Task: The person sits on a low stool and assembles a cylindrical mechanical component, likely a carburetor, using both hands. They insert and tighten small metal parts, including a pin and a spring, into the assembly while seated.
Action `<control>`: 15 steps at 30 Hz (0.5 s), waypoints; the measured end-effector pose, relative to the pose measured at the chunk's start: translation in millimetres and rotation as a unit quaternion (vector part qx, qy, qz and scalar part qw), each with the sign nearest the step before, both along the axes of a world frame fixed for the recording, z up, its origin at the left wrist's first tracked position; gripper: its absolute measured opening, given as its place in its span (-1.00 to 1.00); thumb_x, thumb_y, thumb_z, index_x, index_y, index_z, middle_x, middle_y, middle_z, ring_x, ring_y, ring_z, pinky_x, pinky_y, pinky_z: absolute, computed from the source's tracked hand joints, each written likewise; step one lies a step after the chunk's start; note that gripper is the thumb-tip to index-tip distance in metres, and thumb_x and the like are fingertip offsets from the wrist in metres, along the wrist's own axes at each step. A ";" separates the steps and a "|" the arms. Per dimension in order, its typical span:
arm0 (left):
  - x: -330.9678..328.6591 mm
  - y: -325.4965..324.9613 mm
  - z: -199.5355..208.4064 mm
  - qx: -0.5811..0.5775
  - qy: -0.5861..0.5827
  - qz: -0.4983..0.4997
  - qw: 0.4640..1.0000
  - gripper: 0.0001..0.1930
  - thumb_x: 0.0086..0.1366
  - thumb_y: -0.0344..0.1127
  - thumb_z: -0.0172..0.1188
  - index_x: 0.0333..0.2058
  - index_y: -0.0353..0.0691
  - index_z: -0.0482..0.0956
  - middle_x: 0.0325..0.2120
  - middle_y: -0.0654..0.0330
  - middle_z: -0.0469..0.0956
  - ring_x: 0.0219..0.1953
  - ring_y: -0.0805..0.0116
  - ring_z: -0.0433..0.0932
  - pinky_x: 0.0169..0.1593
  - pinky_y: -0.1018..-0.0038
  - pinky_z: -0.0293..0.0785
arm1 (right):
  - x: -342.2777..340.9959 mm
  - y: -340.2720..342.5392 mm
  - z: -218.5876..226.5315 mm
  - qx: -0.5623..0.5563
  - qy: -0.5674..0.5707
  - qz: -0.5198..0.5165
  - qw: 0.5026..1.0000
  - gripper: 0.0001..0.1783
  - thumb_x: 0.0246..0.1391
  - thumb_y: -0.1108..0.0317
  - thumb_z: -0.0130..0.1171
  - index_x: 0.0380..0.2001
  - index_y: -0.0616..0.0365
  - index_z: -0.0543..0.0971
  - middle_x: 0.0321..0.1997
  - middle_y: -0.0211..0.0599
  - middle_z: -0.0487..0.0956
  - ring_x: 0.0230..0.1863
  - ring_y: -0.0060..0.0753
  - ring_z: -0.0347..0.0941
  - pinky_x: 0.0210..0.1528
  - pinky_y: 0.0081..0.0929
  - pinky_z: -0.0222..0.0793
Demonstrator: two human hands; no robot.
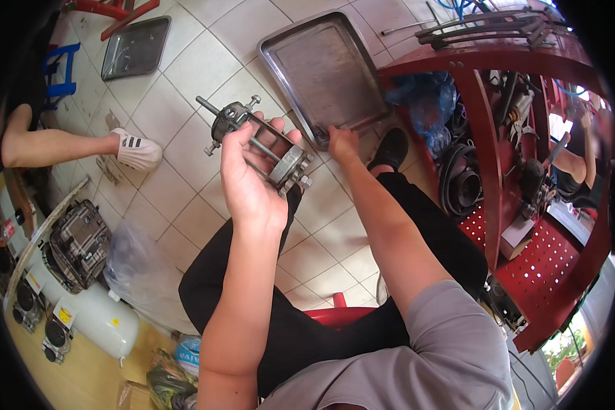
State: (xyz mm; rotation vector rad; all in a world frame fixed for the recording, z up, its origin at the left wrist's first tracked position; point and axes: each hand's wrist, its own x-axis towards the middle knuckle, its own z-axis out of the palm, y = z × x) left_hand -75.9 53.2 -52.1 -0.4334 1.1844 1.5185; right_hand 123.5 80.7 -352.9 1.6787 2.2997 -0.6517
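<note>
My left hand (242, 171) is closed around a metal tool with two round end plates and long threaded rods (263, 147), raised above the floor. Bolt heads stick out of both plates, and one rod reaches past the far plate. My right hand (343, 145) reaches down to the near corner of a large metal tray (270, 51) on the floor. Its fingers are drawn together at the tray's rim, beside something small and dark; what they hold, if anything, is too small to make out.
A smaller tray (109, 65) lies at the far left, near another person's foot in a white clog (140, 150). Red metal shelving (475, 102) with parts and hoses stands on the right. A white tank (99, 318) and an engine part (78, 242) are at left.
</note>
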 end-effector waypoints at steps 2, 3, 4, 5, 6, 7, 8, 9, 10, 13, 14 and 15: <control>-2.6 -0.4 3.2 0.002 0.005 -0.003 1.000 -0.67 0.23 -0.14 0.04 -0.14 -0.24 0.41 -0.26 0.12 0.47 -0.28 0.16 0.55 -0.16 0.21 0.50 | -0.5 -0.9 -11.8 0.014 -0.011 0.038 0.999 -0.83 0.00 0.39 -0.03 -0.35 0.03 0.54 -0.31 -0.13 0.62 -0.07 -0.03 0.48 -0.05 -0.10 0.31; -3.0 -0.2 5.6 -0.001 0.007 -0.011 1.000 -0.68 0.23 -0.13 0.04 -0.14 -0.23 0.41 -0.27 0.12 0.47 -0.29 0.16 0.55 -0.17 0.22 0.50 | -0.2 0.4 -17.8 0.004 -0.017 0.041 0.999 -0.83 0.00 0.40 -0.03 -0.35 0.02 0.54 -0.31 -0.14 0.62 -0.07 -0.05 0.48 -0.04 -0.11 0.30; -2.1 0.4 6.5 0.000 0.004 -0.009 1.000 -0.68 0.23 -0.13 0.04 -0.14 -0.23 0.41 -0.27 0.12 0.47 -0.28 0.16 0.55 -0.17 0.22 0.50 | -0.1 2.4 -21.3 -0.004 -0.024 0.044 0.999 -0.83 -0.01 0.40 -0.04 -0.36 0.01 0.54 -0.32 -0.15 0.63 -0.07 -0.06 0.48 -0.04 -0.12 0.29; -0.6 0.5 7.3 0.001 0.001 -0.008 1.000 -0.68 0.24 -0.13 0.04 -0.15 -0.23 0.41 -0.27 0.12 0.46 -0.28 0.16 0.55 -0.17 0.22 0.50 | 0.7 2.7 -24.3 -0.010 -0.038 0.056 0.998 -0.81 0.02 0.39 -0.07 -0.35 0.02 0.55 -0.31 -0.15 0.63 -0.08 -0.08 0.48 -0.03 -0.13 0.29; 0.3 -0.3 7.6 0.003 -0.002 -0.008 1.000 -0.68 0.24 -0.13 0.04 -0.15 -0.23 0.41 -0.27 0.12 0.46 -0.28 0.16 0.55 -0.17 0.22 0.50 | 1.9 2.1 -26.9 -0.016 -0.051 0.068 0.996 -0.79 0.06 0.37 -0.10 -0.35 0.03 0.55 -0.30 -0.15 0.63 -0.09 -0.09 0.49 -0.02 -0.13 0.29; -0.1 -1.1 6.1 0.013 -0.005 -0.014 1.000 -0.68 0.23 -0.13 0.04 -0.15 -0.23 0.41 -0.26 0.12 0.46 -0.26 0.16 0.55 -0.17 0.24 0.50 | 0.8 3.3 -25.4 -0.020 -0.064 0.080 0.995 -0.77 0.09 0.36 -0.14 -0.34 0.04 0.56 -0.29 -0.15 0.63 -0.09 -0.11 0.50 -0.02 -0.14 0.28; 0.4 -1.8 5.7 0.018 -0.003 -0.016 1.000 -0.68 0.23 -0.13 0.04 -0.15 -0.23 0.40 -0.26 0.12 0.47 -0.26 0.16 0.55 -0.17 0.24 0.50 | 1.0 3.5 -23.0 -0.034 -0.059 0.081 0.994 -0.76 0.10 0.36 -0.15 -0.34 0.04 0.55 -0.28 -0.14 0.63 -0.09 -0.08 0.50 -0.01 -0.13 0.29; 1.5 -2.7 5.8 0.024 -0.003 -0.019 1.000 -0.67 0.23 -0.13 0.04 -0.15 -0.23 0.40 -0.26 0.11 0.47 -0.26 0.16 0.55 -0.17 0.25 0.50 | 2.0 3.2 -20.2 -0.047 -0.054 0.080 0.994 -0.75 0.10 0.35 -0.16 -0.33 0.05 0.55 -0.26 -0.14 0.63 -0.10 -0.06 0.50 -0.01 -0.11 0.29; 3.4 -2.5 7.4 0.032 -0.003 -0.023 0.999 -0.67 0.23 -0.13 0.04 -0.15 -0.23 0.40 -0.26 0.11 0.47 -0.25 0.16 0.55 -0.17 0.25 0.50 | 5.2 4.7 -16.6 -0.058 -0.050 0.080 0.994 -0.74 0.11 0.35 -0.17 -0.33 0.05 0.55 -0.25 -0.13 0.62 -0.10 -0.03 0.50 0.00 -0.10 0.29; 7.5 -0.1 13.7 0.029 -0.008 -0.007 1.000 -0.69 0.21 -0.16 0.05 -0.14 -0.21 0.40 -0.32 0.11 0.53 -0.30 0.19 0.58 -0.20 0.35 0.50 | 10.6 7.2 -1.0 -0.034 0.000 0.020 0.999 -0.76 -0.03 0.42 0.00 -0.25 0.07 0.56 -0.28 -0.07 0.62 -0.10 0.01 0.51 -0.05 -0.06 0.32; 9.5 -0.5 14.2 0.039 -0.014 -0.018 0.999 -0.69 0.22 -0.16 0.04 -0.14 -0.21 0.40 -0.32 0.11 0.53 -0.30 0.19 0.58 -0.20 0.35 0.50 | 14.2 8.7 8.9 -0.039 0.015 0.012 0.999 -0.78 0.01 0.41 -0.03 -0.27 0.10 0.55 -0.26 -0.05 0.61 -0.10 0.02 0.50 -0.05 -0.07 0.33; 12.6 -2.3 12.3 0.049 -0.021 -0.030 0.998 -0.69 0.22 -0.16 0.04 -0.14 -0.22 0.40 -0.32 0.10 0.54 -0.30 0.19 0.59 -0.21 0.35 0.50 | 20.8 8.6 20.4 -0.044 0.031 0.003 0.999 -0.79 0.05 0.41 -0.07 -0.28 0.12 0.54 -0.24 -0.04 0.60 -0.11 0.03 0.50 -0.05 -0.07 0.34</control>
